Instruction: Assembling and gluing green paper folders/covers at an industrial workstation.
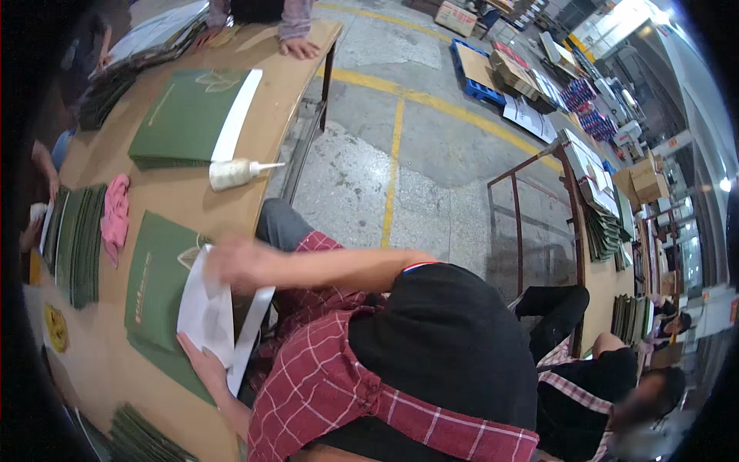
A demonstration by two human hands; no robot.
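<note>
A flat green printed paper piece, bag-like (158, 292), lies on the brown table with a white flap (202, 323) folded over its right part. My left hand (206, 368) rests along the near edge of the flap, its fingers stretched out against the paper. Over the flap's far end is my right hand (245, 266), smeared by motion; its fingers and anything in them cannot be made out. Farther off, a white squeeze bottle with a thin nozzle (233, 175) lies on its side, touching a stack of green paper pieces (188, 115) with a white strip along its right side.
On the table (165, 189) are a pink cloth (115, 215), a row of green paper pieces (79, 246) and a yellow item (55, 327). Another person's hand (299, 48) rests at the far edge. Someone sits behind at the lower right, near another table with stacks (604, 223).
</note>
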